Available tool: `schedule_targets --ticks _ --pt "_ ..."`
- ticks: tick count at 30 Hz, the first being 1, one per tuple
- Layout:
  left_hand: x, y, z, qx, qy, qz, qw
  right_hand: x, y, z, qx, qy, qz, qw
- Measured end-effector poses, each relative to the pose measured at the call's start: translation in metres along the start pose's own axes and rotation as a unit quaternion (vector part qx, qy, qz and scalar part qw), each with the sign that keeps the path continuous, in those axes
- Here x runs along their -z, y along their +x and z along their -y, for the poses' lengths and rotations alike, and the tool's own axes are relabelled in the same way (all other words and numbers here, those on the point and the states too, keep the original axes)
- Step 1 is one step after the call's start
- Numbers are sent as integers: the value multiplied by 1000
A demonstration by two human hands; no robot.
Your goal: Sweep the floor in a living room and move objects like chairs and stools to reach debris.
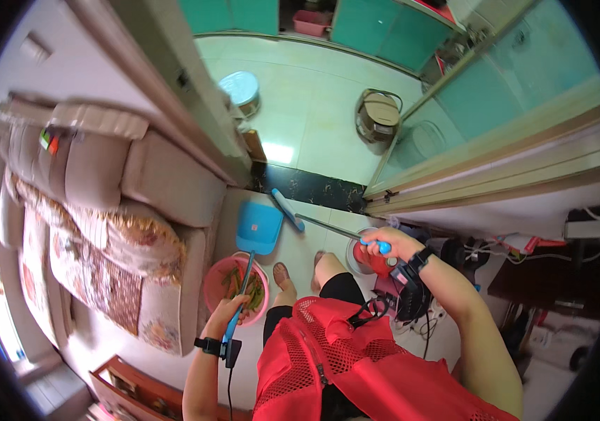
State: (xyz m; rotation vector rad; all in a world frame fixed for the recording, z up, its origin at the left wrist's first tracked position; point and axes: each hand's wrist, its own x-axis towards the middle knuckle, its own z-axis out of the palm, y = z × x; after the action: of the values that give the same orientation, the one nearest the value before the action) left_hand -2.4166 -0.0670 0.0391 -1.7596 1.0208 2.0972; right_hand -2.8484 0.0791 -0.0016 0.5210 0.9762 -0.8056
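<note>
My left hand (231,313) grips the blue handle of a long-handled dustpan. Its blue pan (259,226) rests on the tiled floor before my feet. In my right hand (392,244) is the blue-tipped metal handle of a broom, held out to the left. The broom's blue head (288,209) touches the floor just right of the pan, near a dark stone threshold (307,187). Below the dustpan's shaft stands a pink tub (215,294) with green vegetable-like stalks (254,293) in it. Any bristles or sweepings are too small to make out.
A floral-covered sofa (168,294) lines the left side. Beyond the threshold stand a rice cooker (378,116) and a blue-lidded container (240,89). A glass sliding door (468,116) is at right. A metal basin (353,258), bags and cables (428,329) crowd the right floor.
</note>
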Motion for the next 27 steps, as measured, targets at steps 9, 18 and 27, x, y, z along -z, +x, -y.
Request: schedule_targets --ticks 9,18,27 --pt "-24 40 -88 42 22 6 999 54 7 109 102 15 -37 994" --pt "-62 66 -160 75 59 2 995 28 -3 174 128 81 -14 988" --pt "-73 76 -210 84 78 -1 993 -2 52 215 146 57 5 988"
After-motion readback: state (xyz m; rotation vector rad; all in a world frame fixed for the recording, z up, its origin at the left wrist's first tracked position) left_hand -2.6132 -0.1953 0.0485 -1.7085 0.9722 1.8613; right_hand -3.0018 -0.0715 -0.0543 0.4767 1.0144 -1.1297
